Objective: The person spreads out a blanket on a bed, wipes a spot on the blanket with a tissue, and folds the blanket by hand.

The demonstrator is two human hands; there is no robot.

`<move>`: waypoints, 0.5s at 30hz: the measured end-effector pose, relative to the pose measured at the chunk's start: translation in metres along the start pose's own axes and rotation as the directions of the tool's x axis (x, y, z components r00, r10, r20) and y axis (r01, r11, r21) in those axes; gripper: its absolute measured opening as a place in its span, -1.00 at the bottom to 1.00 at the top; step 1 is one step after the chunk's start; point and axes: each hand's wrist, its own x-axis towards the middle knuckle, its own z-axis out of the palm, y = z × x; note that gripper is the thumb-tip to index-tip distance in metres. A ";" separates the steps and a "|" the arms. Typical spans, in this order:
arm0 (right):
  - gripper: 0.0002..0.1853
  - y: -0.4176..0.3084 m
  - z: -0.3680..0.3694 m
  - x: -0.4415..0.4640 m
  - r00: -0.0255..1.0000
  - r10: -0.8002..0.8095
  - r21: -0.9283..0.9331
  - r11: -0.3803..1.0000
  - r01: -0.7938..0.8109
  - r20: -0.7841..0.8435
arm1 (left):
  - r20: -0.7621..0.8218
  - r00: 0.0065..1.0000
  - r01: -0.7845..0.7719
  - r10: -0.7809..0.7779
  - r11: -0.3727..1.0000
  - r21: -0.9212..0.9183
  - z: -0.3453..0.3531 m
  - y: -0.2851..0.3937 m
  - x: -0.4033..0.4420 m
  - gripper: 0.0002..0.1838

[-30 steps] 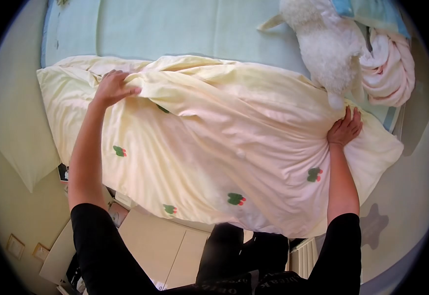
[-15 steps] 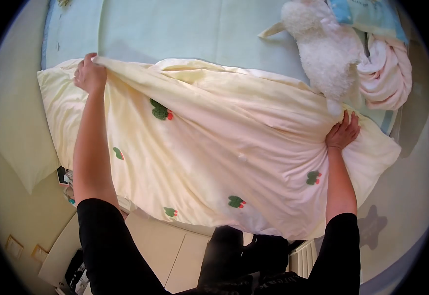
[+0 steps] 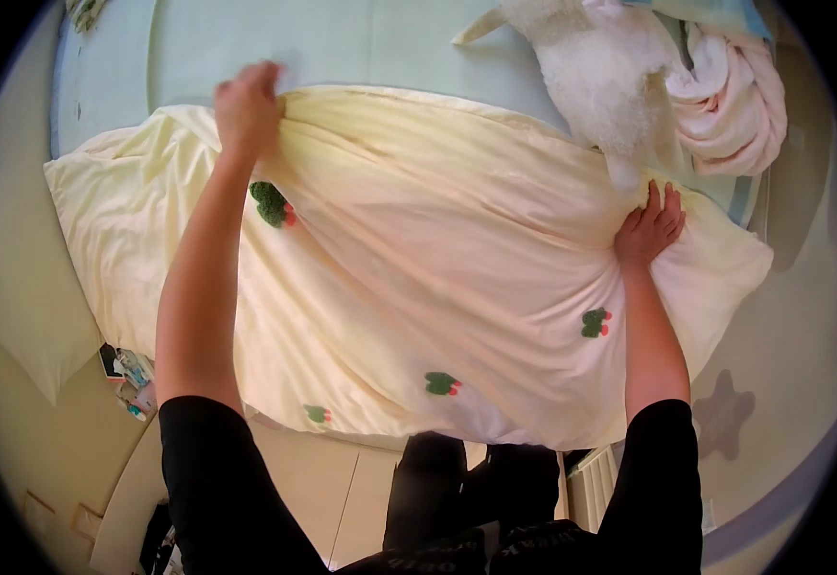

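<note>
A cream and pale pink cloth cover (image 3: pixel 418 259) with green and red patches lies creased across the near side of the bed. At its far left edge my left hand (image 3: pixel 248 110) is closed on the fabric, somewhat blurred, with folds running from it. My right hand (image 3: pixel 650 228) presses on the cover at the right, fingers spread, and creases gather around it. Just beyond that hand is a white fluffy plush toy (image 3: pixel 600 81), its lower tip close to my fingers.
The light blue bed sheet (image 3: pixel 342 43) stretches beyond the cover. A pink rolled cloth (image 3: pixel 739 105) lies at the upper right. A pale pillow (image 3: pixel 25 259) is at the left. Small items (image 3: pixel 131 379) sit beside the bed, and a grey star (image 3: pixel 725 414) shows at the right.
My left hand has moved to the far left edge, then rightward and away from me with the fabric, which is pulled smoother there. My right hand stays on the cover. The view has shifted slightly.
</note>
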 end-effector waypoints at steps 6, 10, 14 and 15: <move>-0.43 0.000 0.000 0.000 1.000 0.005 0.011 1.000 -0.005 -0.021 | -0.019 0.997 -0.073 0.070 0.957 -0.280 0.001 0.039 0.026 -0.92; -0.42 0.000 0.000 0.001 1.000 0.018 0.014 1.000 -0.018 -0.011 | 0.159 0.854 -0.441 0.495 0.852 -0.282 -0.012 0.122 -0.039 -0.75; -0.41 0.000 0.001 0.002 1.000 0.017 0.017 1.000 -0.016 -0.008 | 0.245 0.833 -0.480 0.496 0.868 -0.125 0.030 0.113 -0.046 -0.78; -0.40 0.001 0.000 0.000 1.000 0.019 0.013 1.000 -0.019 -0.005 | 0.279 0.877 -0.368 0.392 0.920 -0.138 0.028 0.115 -0.033 -0.81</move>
